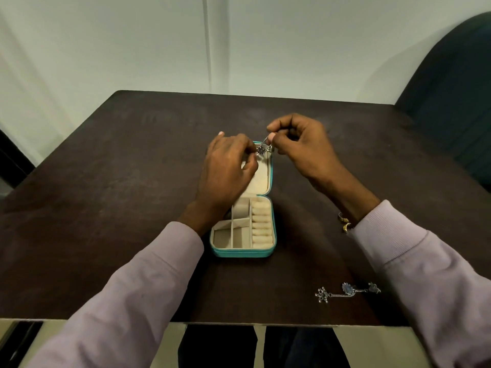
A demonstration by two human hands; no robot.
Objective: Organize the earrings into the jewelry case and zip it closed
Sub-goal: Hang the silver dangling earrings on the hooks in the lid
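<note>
We judge the task to be at an early stage: the small teal zip-around jewelry case with cream lining [243, 253] lies open on the dark brown wooden table [106, 208], and its visible divided compartments and ring rolls show no earrings in them. We hold one silver dangling earring with a purple stone [261, 149] above the far, lid half of the case. The right hand [300, 144] pinches its upper end between thumb and forefinger, the other fingers curled. The left hand [228, 168] pinches its lower cluster with curled fingertips, so the earring spans the short gap between the two grips, just over the lid's far edge. Whether it is being hooked onto the lid lining we cannot tell. Remaining work: a second silver chain earring with floral clusters [348, 290] lies on the table near the right sleeve, well apart from the case, and two small gold pieces [345, 221] lie beside the right wrist. After these are stowed, the case must be folded shut and zipped.
</note>
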